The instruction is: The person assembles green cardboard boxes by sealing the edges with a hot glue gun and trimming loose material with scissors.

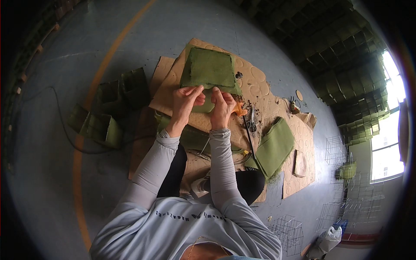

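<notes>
Head view: left hand [186, 103] and right hand [222, 107] pinch, thumbs against fingers, the near edge of green fabric [209, 67], presumably to steady it, its body lying beyond the grip over cardboard [255, 79].

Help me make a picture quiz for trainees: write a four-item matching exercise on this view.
1. green fabric piece
2. scissors
3. floor stripe
4. plastic bag

A. orange-yellow
B. lying to the right of the right hand
C. white
D. its near edge at the fingertips of the left hand and right hand

Pairs: 1-D, 2-B, 3-A, 4-C
</notes>
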`<act>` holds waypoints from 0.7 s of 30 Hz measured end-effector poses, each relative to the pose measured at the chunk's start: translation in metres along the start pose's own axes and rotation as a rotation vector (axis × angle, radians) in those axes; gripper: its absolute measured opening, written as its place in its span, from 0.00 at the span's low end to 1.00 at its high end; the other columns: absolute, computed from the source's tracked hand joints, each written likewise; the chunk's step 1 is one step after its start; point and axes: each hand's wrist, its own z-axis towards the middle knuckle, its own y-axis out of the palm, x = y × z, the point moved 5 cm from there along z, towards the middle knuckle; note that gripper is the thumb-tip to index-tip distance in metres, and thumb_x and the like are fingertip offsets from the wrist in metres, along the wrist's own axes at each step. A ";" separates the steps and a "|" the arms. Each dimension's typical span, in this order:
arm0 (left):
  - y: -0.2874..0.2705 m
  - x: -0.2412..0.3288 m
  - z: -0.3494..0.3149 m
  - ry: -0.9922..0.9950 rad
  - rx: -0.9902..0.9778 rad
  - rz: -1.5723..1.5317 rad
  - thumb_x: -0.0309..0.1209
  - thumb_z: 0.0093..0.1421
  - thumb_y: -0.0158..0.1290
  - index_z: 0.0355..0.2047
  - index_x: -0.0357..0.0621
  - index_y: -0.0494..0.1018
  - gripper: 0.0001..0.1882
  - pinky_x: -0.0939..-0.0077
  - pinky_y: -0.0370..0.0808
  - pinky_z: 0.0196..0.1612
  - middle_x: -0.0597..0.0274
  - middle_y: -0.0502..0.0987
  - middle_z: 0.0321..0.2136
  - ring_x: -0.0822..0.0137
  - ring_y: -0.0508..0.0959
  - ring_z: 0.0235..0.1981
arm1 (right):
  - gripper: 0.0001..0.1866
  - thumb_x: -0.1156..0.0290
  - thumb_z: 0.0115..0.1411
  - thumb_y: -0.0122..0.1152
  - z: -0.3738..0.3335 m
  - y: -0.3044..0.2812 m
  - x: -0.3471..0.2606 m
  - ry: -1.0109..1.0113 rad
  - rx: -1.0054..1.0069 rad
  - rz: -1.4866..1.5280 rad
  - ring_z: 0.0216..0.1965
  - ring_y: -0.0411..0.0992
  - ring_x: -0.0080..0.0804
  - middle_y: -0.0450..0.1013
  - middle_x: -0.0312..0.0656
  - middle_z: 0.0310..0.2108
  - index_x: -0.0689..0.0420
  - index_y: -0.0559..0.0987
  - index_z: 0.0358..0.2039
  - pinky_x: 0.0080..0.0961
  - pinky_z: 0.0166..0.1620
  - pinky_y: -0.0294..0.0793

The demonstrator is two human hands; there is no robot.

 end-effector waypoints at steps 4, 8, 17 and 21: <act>0.002 -0.004 0.002 0.057 0.026 -0.007 0.36 0.59 0.59 0.31 0.35 0.78 0.13 0.82 0.75 0.26 0.62 0.78 0.21 0.74 0.77 0.21 | 0.11 0.75 0.54 0.65 -0.001 0.000 -0.001 -0.004 0.011 0.001 0.20 0.64 0.20 0.70 0.35 0.17 0.62 0.75 0.18 0.19 0.27 0.60; 0.001 -0.008 0.004 0.093 0.101 -0.019 0.33 0.59 0.59 0.27 0.33 0.78 0.12 0.82 0.74 0.23 0.60 0.78 0.19 0.73 0.76 0.17 | 0.11 0.74 0.56 0.65 -0.007 0.006 -0.002 0.002 -0.025 0.044 0.20 0.64 0.19 0.70 0.34 0.17 0.62 0.76 0.19 0.18 0.27 0.60; -0.002 -0.008 0.005 0.153 0.130 -0.012 0.33 0.59 0.58 0.26 0.33 0.77 0.13 0.80 0.74 0.22 0.61 0.77 0.18 0.74 0.75 0.17 | 0.10 0.72 0.56 0.67 -0.015 0.027 0.005 0.053 -0.008 0.052 0.19 0.62 0.16 0.73 0.34 0.19 0.64 0.79 0.24 0.16 0.24 0.59; -0.007 -0.005 0.001 0.106 0.068 0.033 0.35 0.59 0.59 0.29 0.35 0.77 0.12 0.81 0.74 0.25 0.62 0.77 0.21 0.74 0.76 0.19 | 0.10 0.72 0.55 0.67 -0.012 0.023 0.005 0.022 -0.001 0.026 0.19 0.63 0.17 0.73 0.35 0.19 0.64 0.79 0.23 0.16 0.25 0.60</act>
